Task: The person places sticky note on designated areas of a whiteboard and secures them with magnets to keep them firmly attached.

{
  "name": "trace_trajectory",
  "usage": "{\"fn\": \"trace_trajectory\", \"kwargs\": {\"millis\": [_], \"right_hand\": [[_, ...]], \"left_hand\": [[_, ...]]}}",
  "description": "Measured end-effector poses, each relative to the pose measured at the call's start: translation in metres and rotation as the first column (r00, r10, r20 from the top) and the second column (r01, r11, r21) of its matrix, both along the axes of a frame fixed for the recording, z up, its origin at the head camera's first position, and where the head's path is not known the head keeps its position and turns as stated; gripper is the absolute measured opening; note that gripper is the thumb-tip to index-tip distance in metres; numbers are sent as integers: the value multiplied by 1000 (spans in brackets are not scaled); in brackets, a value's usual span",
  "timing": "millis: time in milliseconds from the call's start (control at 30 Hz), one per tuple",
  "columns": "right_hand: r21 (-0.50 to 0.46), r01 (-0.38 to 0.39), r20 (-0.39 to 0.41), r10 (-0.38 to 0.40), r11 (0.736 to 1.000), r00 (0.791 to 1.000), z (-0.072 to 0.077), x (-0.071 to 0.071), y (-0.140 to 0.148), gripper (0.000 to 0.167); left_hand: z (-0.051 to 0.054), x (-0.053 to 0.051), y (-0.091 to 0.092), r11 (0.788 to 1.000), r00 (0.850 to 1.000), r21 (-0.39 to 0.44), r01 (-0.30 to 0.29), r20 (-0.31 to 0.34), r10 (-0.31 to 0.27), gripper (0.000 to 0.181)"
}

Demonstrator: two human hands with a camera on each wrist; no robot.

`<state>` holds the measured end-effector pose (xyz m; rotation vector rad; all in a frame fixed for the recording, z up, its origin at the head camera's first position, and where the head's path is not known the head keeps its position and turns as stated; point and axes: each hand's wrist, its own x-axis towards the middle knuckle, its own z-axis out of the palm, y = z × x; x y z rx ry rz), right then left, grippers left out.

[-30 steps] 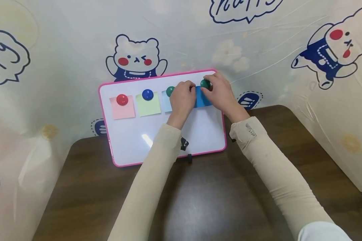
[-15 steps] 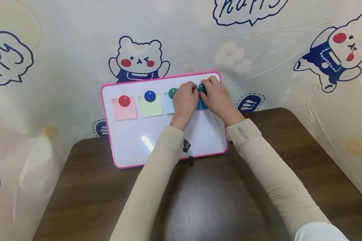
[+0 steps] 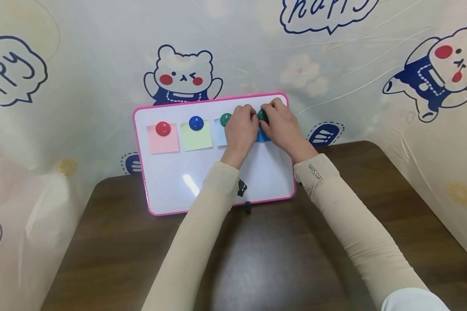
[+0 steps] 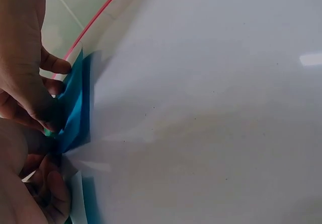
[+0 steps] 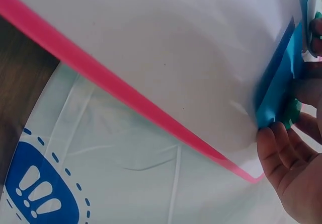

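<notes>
A blue sticky note lies against the upper right of a small whiteboard with a pink rim. My left hand pinches the note by its upper left edge. On the note's top, my right hand holds a round green magnet between thumb and fingers. The right wrist view shows the blue note standing a little off the board along its lower edge, with the green magnet on it. My left hand partly covers a light blue note under another green magnet.
Further left on the board, a red magnet holds a pink note and a blue magnet holds a light green note. The board leans by the patterned wall covering, on a dark wooden table.
My right hand has moved left and down, bringing the green magnet from the note's upper right to its top, close beside my left hand. The left hand has stayed on the note.
</notes>
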<state>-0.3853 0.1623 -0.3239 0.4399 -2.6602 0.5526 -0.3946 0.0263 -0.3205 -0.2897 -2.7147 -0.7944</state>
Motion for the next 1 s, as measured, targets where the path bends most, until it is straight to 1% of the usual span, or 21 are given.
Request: {"fn": "trace_trajectory", "kwargs": {"millis": [233,433,533,700,767,867,933,1000], "right_hand": [[28,-21,-2,21,999,1000,2,0,0,41],[45,-29,5,28,999,1000,2,-1,0,40],[48,-35,5,35,998,999,1,-2,-1,40],[61,-43,6,43,997,999,-1,-4,-2,42],[69,-41,19,39,997,999,-3,-3,-2,44],[63,-30,43,27,998,999,-7,0,-2,48],[42,-17,55,15,999,998,-9,4,-2,50],[17,-5,63,4,1000,998,-12,9,-1,51]], "left_hand": [[0,-1,0,1000,999,-9,-20,25,20,25],[-1,-1,0,1000,999,-19,-17,35,17,25],[-1,-1,-1,999,999,-27,-22,37,23,24],[-4,-3,-3,999,999,-16,-37,27,38,24],[-7,-4,-5,999,999,3,-35,20,35,26],[-13,-3,-9,997,1000,71,-3,9,3,31],[-17,-2,-14,991,999,130,32,-10,-31,34],[-22,2,-21,980,998,189,60,-27,-56,34]]}}
